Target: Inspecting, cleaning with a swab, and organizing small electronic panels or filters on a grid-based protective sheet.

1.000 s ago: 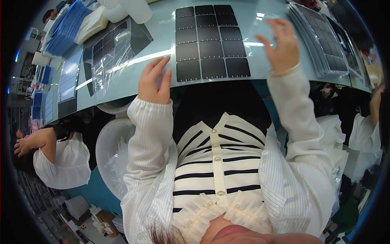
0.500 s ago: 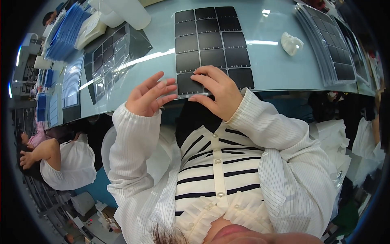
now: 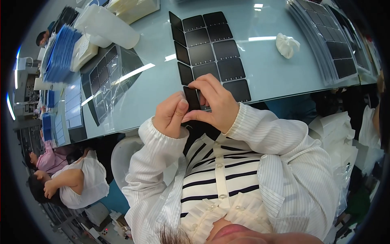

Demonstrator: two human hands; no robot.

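A sheet of glossy dark rectangular panels [image 3: 202,53] in rows and columns lies on the table in front of me. Its left column stands tilted up along its length, while the other two columns rest flat. My left hand [image 3: 170,114] is closed at the near end of the raised column, thumb on top and fingers curled against its outer edge. From the right, my right hand [image 3: 217,101] reaches across the near row, its fingers bent over the fold and its thumb close to the left thumb. The fingers partly cover the near panels.
Right of the sheet sits a crumpled white wad [image 3: 287,45]. Stacked panel sheets [image 3: 321,38] stand at the far right. On the left are a clear-sleeved sheet [image 3: 103,75], a blue stack [image 3: 61,53] and a tipped white pitcher [image 3: 107,26]. Other people sit at the left.
My left hand has moved right and closed on the sheet's near left edge. The sheet's left column, flat before, is now tilted up. The view has shifted slightly.
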